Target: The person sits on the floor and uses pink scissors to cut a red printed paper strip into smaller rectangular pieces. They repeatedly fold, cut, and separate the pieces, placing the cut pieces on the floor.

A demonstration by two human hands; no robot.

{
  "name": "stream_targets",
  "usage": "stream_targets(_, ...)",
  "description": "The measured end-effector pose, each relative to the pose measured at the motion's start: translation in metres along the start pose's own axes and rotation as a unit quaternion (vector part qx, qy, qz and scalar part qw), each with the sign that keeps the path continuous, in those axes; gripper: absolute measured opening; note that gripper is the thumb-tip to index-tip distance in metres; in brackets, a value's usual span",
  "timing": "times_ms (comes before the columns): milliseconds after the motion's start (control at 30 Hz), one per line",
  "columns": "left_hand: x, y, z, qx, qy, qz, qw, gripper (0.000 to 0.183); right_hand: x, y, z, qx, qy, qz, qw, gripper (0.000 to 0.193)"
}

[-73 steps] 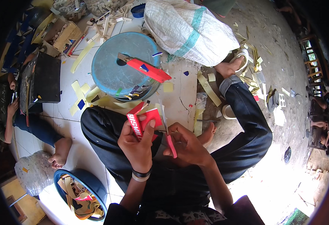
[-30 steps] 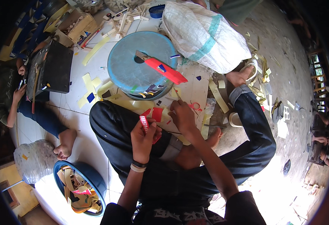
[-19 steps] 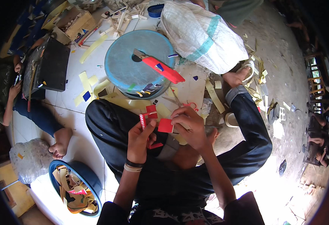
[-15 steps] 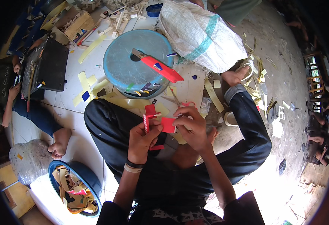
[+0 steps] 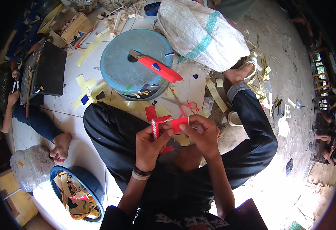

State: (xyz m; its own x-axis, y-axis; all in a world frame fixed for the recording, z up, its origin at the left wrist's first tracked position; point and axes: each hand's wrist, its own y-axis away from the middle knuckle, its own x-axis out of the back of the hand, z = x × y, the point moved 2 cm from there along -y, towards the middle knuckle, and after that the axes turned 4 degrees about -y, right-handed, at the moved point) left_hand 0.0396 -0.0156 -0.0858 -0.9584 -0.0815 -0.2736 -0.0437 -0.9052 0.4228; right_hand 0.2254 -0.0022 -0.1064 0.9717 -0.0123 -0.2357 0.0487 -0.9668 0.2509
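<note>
A person sits cross-legged on a tiled floor, seen from above, with both hands raised over the lap and meeting around small pieces of red card. The left hand [image 5: 149, 142] is closed on a narrow red strip [image 5: 155, 130], thumb on one face and fingers behind; the strip's long axis runs away from the body, nearly upright in the picture. The right hand [image 5: 202, 134] pinches a flatter red card piece [image 5: 178, 124] between thumb and forefinger, and that piece's long axis runs crosswise, from the right hand's fingertips toward the left hand. The 2 red pieces touch or overlap just beyond the left thumb, so the join lies between the 2 grips, slightly nearer the left hand. Another red scrap shows below the left hand's fingers; whether it is held I cannot tell. The card looks thin, stiff and smooth, with cleanly cut straight edges. Just ahead of the hands, on the floor, lie scissors [image 5: 181, 106] with pink-red handles, blades pointing to the left. Farther ahead stands a round blue upturned tub [image 5: 125, 65], scuffed and dull, with a long red cutter-like tool [image 5: 158, 69] lying slantwise on it. Beyond the right hand sits a bulging white woven sack [image 5: 202, 32]. Pale yellow paper strips litter the floor around the knees. Behind and left of the left hand is a blue basin of scraps [image 5: 78, 189].
</note>
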Motion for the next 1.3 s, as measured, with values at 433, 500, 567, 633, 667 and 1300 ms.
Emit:
stream_targets(433, -0.004, 0.002, -0.002, -0.011, 0.013, -0.008, 1.000, 0.016, -0.009, 0.010, -0.007, 0.011, -0.051, 0.021, 0.998, 0.010)
stream_targets(500, -0.004, 0.002, -0.003, -0.020, 0.006, 0.010, 1.000, 0.015, -0.011, 0.013, -0.005, 0.014, -0.077, 0.019, 0.997, 0.011)
stream_targets(567, -0.003, 0.002, -0.004, -0.027, -0.005, 0.032, 0.999, 0.015, -0.013, 0.016, -0.003, 0.010, -0.062, 0.028, 0.998, 0.012)
stream_targets(633, -0.003, 0.001, -0.004, -0.041, 0.008, 0.033, 0.999, 0.015, -0.014, 0.017, -0.002, 0.016, -0.057, 0.032, 0.998, 0.014)
stream_targets(667, -0.003, 0.001, -0.005, -0.042, 0.005, 0.038, 0.998, 0.015, -0.015, 0.018, -0.002, 0.022, -0.050, 0.033, 0.998, 0.014)
stream_targets(1300, -0.007, 0.002, 0.000, -0.025, 0.079, -0.023, 0.996, 0.018, -0.013, 0.018, -0.005, 0.052, -0.084, 0.048, 0.994, 0.010)
